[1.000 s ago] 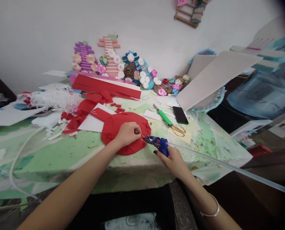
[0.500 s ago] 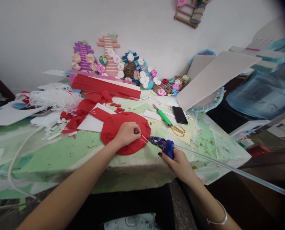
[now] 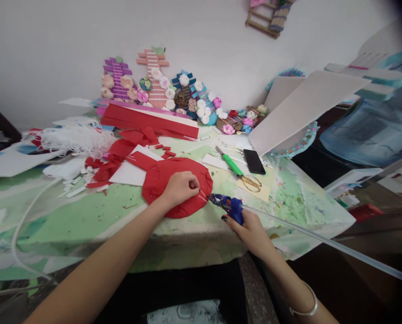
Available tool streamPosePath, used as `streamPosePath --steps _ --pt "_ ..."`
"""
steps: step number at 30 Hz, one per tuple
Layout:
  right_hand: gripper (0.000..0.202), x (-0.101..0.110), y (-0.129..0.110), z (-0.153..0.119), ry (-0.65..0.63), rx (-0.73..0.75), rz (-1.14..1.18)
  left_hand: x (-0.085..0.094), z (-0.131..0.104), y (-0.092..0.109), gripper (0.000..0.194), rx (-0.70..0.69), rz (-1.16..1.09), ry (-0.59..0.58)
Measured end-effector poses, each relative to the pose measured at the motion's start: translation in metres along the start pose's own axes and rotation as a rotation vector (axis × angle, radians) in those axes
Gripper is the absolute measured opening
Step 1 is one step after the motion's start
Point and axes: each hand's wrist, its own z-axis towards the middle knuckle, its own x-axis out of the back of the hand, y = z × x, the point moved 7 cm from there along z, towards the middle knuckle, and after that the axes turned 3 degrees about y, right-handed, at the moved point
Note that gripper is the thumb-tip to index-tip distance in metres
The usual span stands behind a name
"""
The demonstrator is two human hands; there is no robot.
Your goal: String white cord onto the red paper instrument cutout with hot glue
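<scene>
A round body wrapped in red paper, with a flat red neck, lies on the table in front of me. My left hand rests over this red disc, its fingers pinched together on thin white string. The string runs from the fingertips toward the disc's right edge. Wrapped in my right hand is a blue glue gun, with a long clear glue stick trailing out behind it. Its nozzle is at the disc's right edge, by the string ends.
Gold-handled scissors, a green-handled knife and a black phone lie to the right. Tangled white string and red scraps sit at left. Flower-decorated stick crafts lean on the wall. White boards stand at right.
The glue gun in my right hand has shifted slightly left, bringing the nozzle closer to the string ends. My left hand has stayed in place on the red disc.
</scene>
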Motion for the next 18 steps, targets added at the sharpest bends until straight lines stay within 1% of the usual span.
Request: streamPosePath --steps 10,18 --pt "0.032 0.0029 0.0022 -0.004 -0.012 -0.072 -0.021 -0.0012 0.0003 -0.0005 0.007 -0.008 0.02 0.012" --pt "0.03 0.0012 0.0016 -0.0024 0.007 -0.03 -0.004 -0.0018 0.0008 -0.0007 0.007 -0.003 0.039 0.011"
